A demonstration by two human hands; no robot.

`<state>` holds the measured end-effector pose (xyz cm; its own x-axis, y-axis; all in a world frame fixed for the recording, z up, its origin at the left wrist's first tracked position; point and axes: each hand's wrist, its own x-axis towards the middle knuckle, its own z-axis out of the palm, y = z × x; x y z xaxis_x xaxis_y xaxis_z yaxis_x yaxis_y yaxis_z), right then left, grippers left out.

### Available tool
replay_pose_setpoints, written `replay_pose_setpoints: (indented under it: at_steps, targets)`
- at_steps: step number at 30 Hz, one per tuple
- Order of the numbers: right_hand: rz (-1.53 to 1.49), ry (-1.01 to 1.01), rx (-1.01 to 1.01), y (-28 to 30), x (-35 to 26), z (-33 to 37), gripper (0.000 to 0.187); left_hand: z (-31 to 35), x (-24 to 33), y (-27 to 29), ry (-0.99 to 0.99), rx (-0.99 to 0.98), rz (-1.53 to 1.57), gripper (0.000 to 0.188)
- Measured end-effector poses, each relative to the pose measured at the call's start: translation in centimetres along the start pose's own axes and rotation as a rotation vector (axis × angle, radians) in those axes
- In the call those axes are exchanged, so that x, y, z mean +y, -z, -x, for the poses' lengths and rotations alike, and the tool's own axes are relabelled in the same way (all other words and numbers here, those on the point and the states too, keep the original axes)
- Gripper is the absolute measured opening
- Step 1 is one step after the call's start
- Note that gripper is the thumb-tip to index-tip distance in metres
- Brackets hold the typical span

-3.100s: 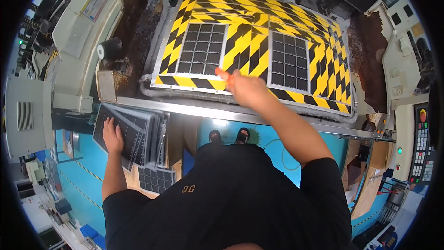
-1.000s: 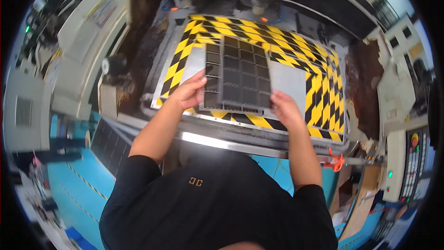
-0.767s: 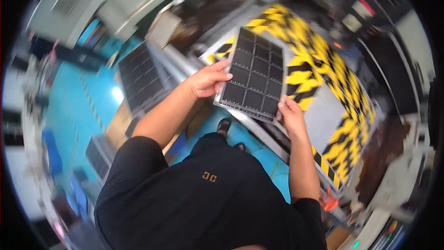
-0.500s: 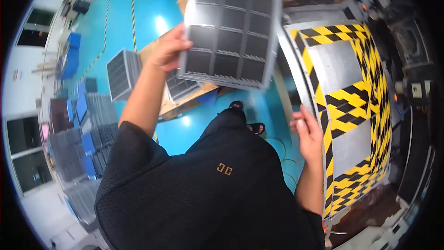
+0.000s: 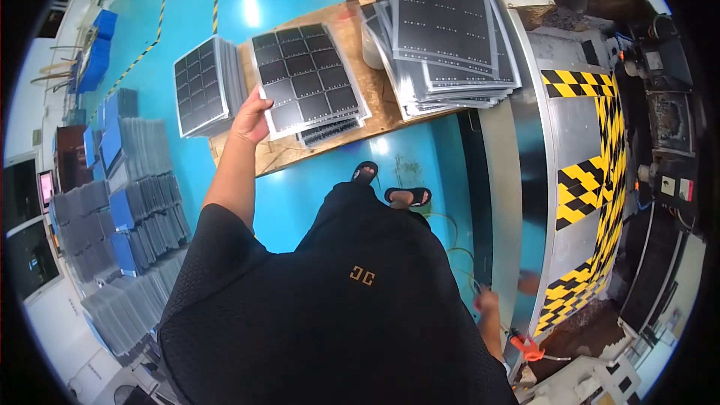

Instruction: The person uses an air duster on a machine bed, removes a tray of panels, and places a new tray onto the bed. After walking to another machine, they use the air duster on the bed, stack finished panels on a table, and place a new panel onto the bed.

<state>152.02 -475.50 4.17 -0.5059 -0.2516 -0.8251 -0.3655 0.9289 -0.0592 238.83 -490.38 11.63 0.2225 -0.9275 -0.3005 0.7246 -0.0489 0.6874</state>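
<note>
In my left hand [image 5: 253, 115] is a thin clear-edged plastic sheet [image 5: 302, 75] with black rectangles in a grid, gripped at its near left corner. It hangs over a wooden board [image 5: 262, 157] and partly covers a few similar sheets [image 5: 331, 132] under it. Down at the lower right, my right hand [image 5: 487, 304] is beside the metal edge of a machine. Its fingers are small and partly hidden, and I cannot make out anything in them. A red-orange air gun [image 5: 528, 348] lies just below it.
Left of the held sheet stands a stack of gridded sheets [image 5: 201, 90]. A larger, uneven stack [image 5: 448, 26] lies on the far right of the board. Yellow-and-black tape covers parts of the machine top [image 5: 574, 127] at right. Several grey stacks with blue sheets [image 5: 146, 217] line the left.
My left hand has lowered the sheet from high up to just over the wooden board. My right hand has moved down and back along the machine edge, toward the air gun.
</note>
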Motion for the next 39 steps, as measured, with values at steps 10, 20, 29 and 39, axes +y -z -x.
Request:
replay_pose_setpoints:
  at_steps: [10, 20, 29, 39]
  targets:
    - [-0.096, 0.288, 1.197, 12.2, 6.6, 10.2, 0.041, -2.4, 11.5, 1.9, -0.220, -0.054, 0.042, 0.067]
    - [0.727, 1.291, 0.021, -14.3, -29.1, 36.1, 0.034, -6.0, 12.1, 2.0, -0.266, -0.091, 0.098, 0.063]
    - [0.810, 0.887, -0.098, -15.9, -28.0, 30.9, 0.050, -2.0, -2.4, 5.7, 0.323, 0.320, -0.262, 0.060]
    - [0.505, 0.245, -0.033, -11.7, -13.5, 16.9, 0.057, 1.8, -7.8, 11.5, 0.789, 0.386, -0.768, 0.044]
